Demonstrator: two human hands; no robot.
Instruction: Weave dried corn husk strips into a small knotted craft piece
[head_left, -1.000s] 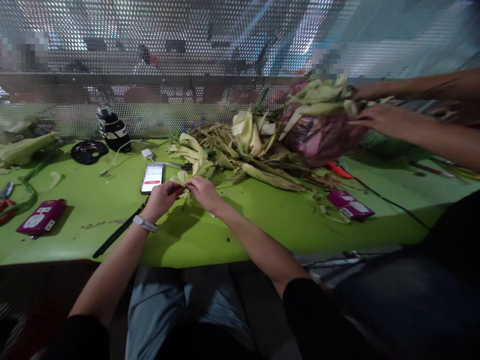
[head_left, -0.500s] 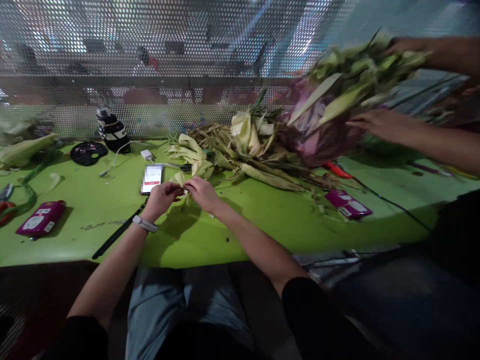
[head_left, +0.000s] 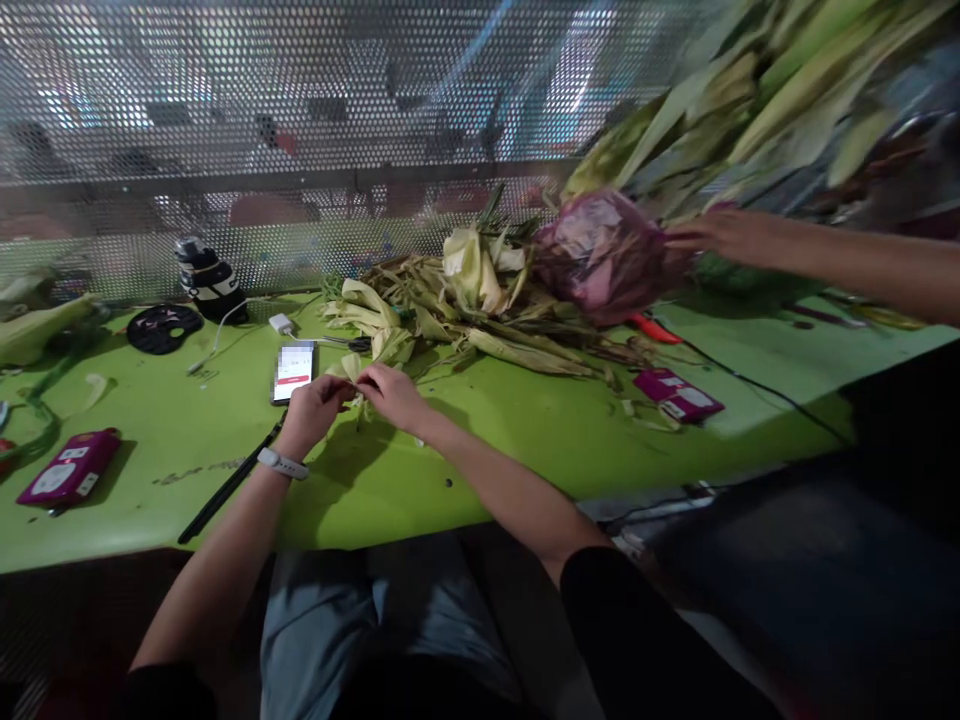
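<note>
Just in front of the phone [head_left: 293, 372], my left hand [head_left: 313, 408] and my right hand [head_left: 390, 395] meet fingertip to fingertip. Both are closed in a pinch on a small pale corn husk piece [head_left: 346, 368], whose strips stick out above and below the fingers. The exact grip point is hidden by the fingers. Behind my right hand lies a heap of corn husks [head_left: 442, 300], some green and some dry brown. One pale folded husk [head_left: 390, 345] reaches close to my fingers.
A co-worker's hand [head_left: 720, 235] touches a pink plastic bag [head_left: 600, 255] under a big bundle of husks [head_left: 757, 100] at the right. Purple boxes [head_left: 71, 468] [head_left: 677, 396] lie left and right. A black bottle [head_left: 210, 280], a white cable adapter [head_left: 281, 324] and a black strap [head_left: 232, 480] are nearby.
The co-worker's bundle of husks has risen up and to the right, baring more of the pink bag. My hands stay together on the husk piece. The view has shifted slightly.
</note>
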